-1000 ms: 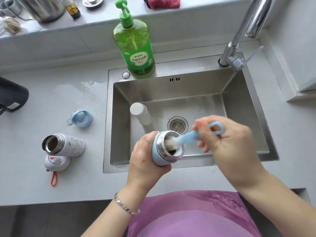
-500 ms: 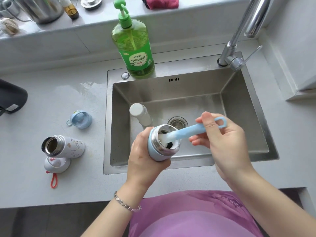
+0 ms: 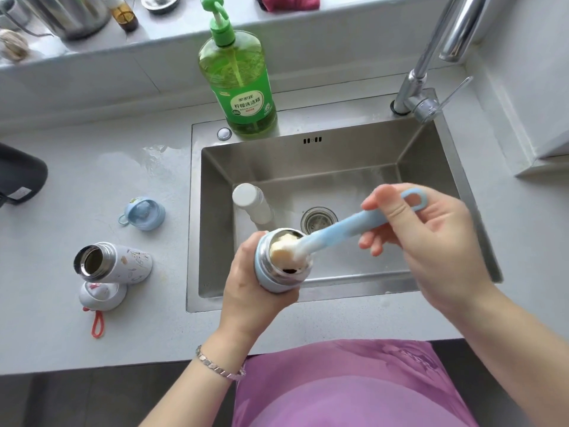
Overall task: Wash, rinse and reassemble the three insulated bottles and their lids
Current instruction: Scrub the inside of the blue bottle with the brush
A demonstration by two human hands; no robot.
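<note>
My left hand (image 3: 246,291) grips a light blue insulated bottle (image 3: 271,280) over the sink's front edge, its steel mouth tilted toward me. My right hand (image 3: 431,241) holds the blue handle of a bottle brush (image 3: 348,226); its pale sponge head sits at the bottle's mouth. A white bottle (image 3: 252,204) stands in the sink (image 3: 354,167). On the counter to the left lies an open white patterned bottle (image 3: 120,263), with a white lid (image 3: 101,295) on a red loop beside it. A blue lid (image 3: 143,212) rests farther back.
A green dish soap pump bottle (image 3: 240,87) stands behind the sink. The tap (image 3: 431,72) rises at the back right. A dark object (image 3: 18,177) sits at the counter's left edge. Jars and a red cloth line the back ledge.
My right hand has drawn the brush outward, so the sponge head has risen from deep inside the bottle to its mouth. The bottle has shifted slightly left and up.
</note>
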